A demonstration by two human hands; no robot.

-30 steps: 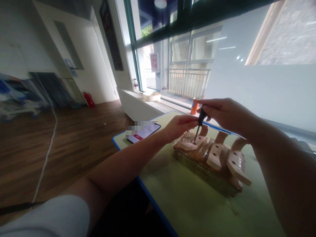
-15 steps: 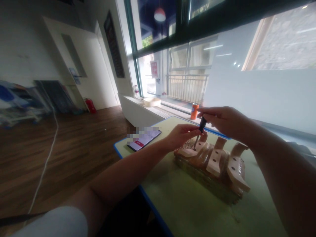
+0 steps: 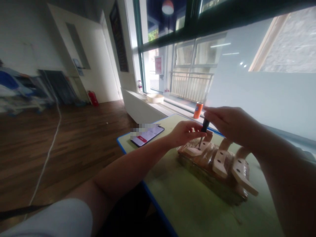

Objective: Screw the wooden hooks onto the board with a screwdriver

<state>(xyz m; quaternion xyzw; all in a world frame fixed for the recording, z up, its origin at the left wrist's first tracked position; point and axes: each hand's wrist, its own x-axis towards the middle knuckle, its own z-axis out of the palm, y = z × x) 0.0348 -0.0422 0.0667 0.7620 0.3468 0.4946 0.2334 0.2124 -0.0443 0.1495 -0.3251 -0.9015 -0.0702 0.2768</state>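
Note:
A brown block with several pale flat terminal lugs (image 3: 217, 163) lies on the green table (image 3: 187, 204). My right hand (image 3: 228, 123) is closed round the black handle of a small screwdriver (image 3: 202, 131), held upright with its tip on the leftmost lug. My left hand (image 3: 184, 133) is closed in a pinch at the screwdriver's shaft, just above that lug. Both forearms reach in from below and from the right.
A phone (image 3: 147, 135) with a lit screen lies at the table's far left corner. An orange can (image 3: 197, 110) stands at the far edge by the window sill. A white cable (image 3: 50, 141) runs over the wooden floor at the left. The table has a blue rim.
The view has shifted slightly, so everything sits a bit further right and lower. Both hands stay on the screwdriver at the leftmost lug.

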